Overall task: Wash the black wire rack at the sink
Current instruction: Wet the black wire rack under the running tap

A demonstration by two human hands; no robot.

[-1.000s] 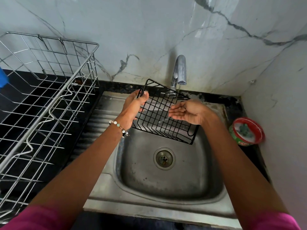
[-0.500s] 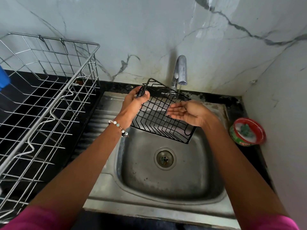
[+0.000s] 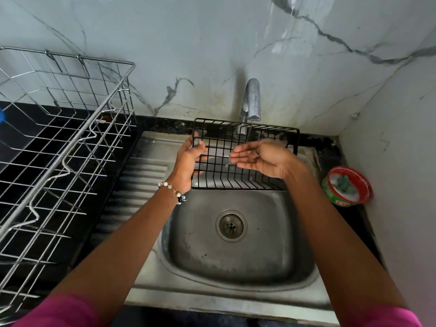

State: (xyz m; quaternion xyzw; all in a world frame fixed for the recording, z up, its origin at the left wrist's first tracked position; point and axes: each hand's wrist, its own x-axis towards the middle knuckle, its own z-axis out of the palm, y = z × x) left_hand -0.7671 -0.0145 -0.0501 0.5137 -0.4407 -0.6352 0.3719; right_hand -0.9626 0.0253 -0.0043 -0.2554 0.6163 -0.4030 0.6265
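The black wire rack (image 3: pixel 221 166) stands upright over the back of the steel sink (image 3: pixel 236 251), under the tap (image 3: pixel 251 100). A thin stream of water falls from the tap. My left hand (image 3: pixel 188 159) grips the rack's left edge, thumb across the front wires. My right hand (image 3: pixel 262 156) is held flat in front of the rack, palm up, fingers straight, catching the water. It covers part of the rack's right side.
A large steel wire dish basket (image 3: pixel 61 142) stands on the black counter at the left, beside the ribbed drainboard (image 3: pixel 139 182). A red and green tub with a green scrubber (image 3: pixel 346 187) sits on the counter at the right. Marble walls close in at the back and right.
My left hand has turned the rack from a tilted, corner-up pose to square and upright under the tap. My right hand stayed flat under the water and shifted slightly right.
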